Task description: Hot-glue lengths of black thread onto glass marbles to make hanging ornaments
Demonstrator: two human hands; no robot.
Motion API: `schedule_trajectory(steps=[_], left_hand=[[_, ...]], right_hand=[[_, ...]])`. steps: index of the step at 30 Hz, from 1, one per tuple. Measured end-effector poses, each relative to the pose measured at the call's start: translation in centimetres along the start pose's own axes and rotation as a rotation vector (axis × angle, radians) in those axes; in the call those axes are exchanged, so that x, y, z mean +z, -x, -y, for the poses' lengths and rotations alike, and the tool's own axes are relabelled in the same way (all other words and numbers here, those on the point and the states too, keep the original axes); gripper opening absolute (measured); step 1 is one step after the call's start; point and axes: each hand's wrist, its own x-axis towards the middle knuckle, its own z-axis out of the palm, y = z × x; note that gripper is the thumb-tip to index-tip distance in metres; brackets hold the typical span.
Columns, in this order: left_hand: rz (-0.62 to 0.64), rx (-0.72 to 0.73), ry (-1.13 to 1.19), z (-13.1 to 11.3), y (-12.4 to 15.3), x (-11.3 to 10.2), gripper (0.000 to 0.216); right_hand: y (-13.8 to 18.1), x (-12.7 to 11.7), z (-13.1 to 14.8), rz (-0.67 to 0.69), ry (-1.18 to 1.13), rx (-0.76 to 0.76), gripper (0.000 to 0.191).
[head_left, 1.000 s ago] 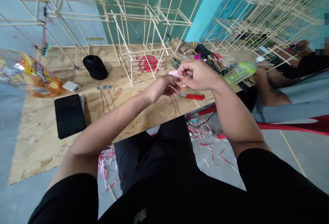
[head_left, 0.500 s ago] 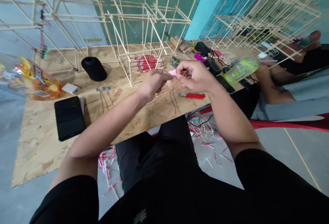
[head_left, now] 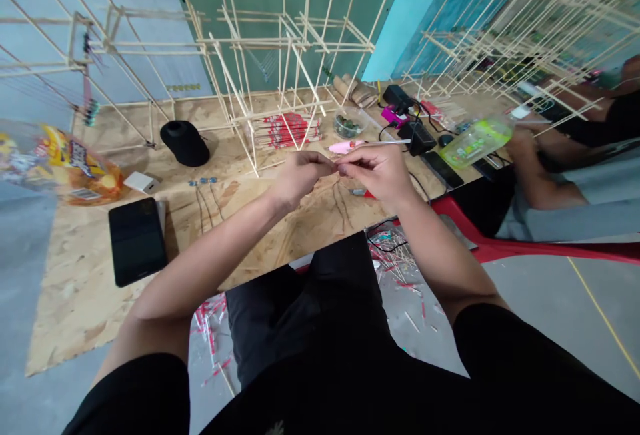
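We see the bare left hand (head_left: 306,178) and right hand (head_left: 380,172) just brought together, tips meeting in narrow pinches, any contents too small to tell, likely close work, near thin brown strings (head_left: 339,203) on the tan chipboard table (head_left: 75,315).

Phone (head_left: 137,242) lay nr L end of tabletop (head_left: 75,302), adapter (head_left: 141,182) just behind, snack bag (head_left: 83,168) back-L of both. Stick frame (head_left: 307,74) stood at back ctr. Bowl (head_left: 347,136) sat behind R hand (head_left: 376,168), bottle (head_left: 477,142) farther R. Scraps (head_left: 397,252) lay on floor (head_left: 540,288) below, either side of person's legs (head_left: 345,275).
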Motion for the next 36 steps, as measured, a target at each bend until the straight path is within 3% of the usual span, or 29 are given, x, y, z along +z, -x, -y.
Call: schedule_trajectory(steps=[3,6,12,15,17,20,23,26,28,33,36], left_hand=[[-0.001,0.029,-0.007,0.4,-0.2,0.0,0.01],[-0.016,0.042,-0.016,0.9,-0.6,-0.2,0.011],[-0.03,0.002,-0.038,1.6,-1.7,-0.8,0.015],[-0.044,-0.027,-0.084,1.5,-1.9,-1.3,0.017],[-0.051,-0.044,-0.12,1.5,-2.1,-1.7,0.02],[-0.042,-0.052,-0.162,1.6,-2.4,-2.3,0.026],[-0.03,-0.043,-0.196,1.6,-2.5,-2.6,0.028],[-0.018,-0.05,-0.25,1.3,-2.4,-2.8,0.029],[0.001,-0.066,-0.274,1.1,-2.3,-2.8,0.029],[0.002,-0.114,-0.295,1.0,-2.5,-3.1,0.029],[0.0,-0.134,-0.311,1.1,-2.8,-3.2,0.033]], right_hand=[[0.2,-0.3,-0.2,0.027,0.054,0.006,0.016],[-0.1,-0.5,-0.3,0.054,0.241,-0.097,0.016],[-1.1,-0.6,0.5,0.271,0.581,-0.302,0.026],[-2.9,-3.3,1.9,0.336,0.584,-0.342,0.027],[-5.4,-6.4,2.1,0.282,0.543,-0.339,0.022],[-11.0,-11.0,-0.8,0.125,0.606,-0.183,0.012],[-16.2,-12.9,-7.1,0.296,0.76,0.006,0.015],[-18.9,-11.7,-12.9,0.502,0.846,0.219,0.019],[-19.6,-10.2,-14.9,0.6,0.852,0.274,0.02],[-21.1,-7.2,-15.7,0.811,0.973,0.313,0.032],[-22.4,-6.5,-15.8,0.931,0.99,0.355,0.028]])
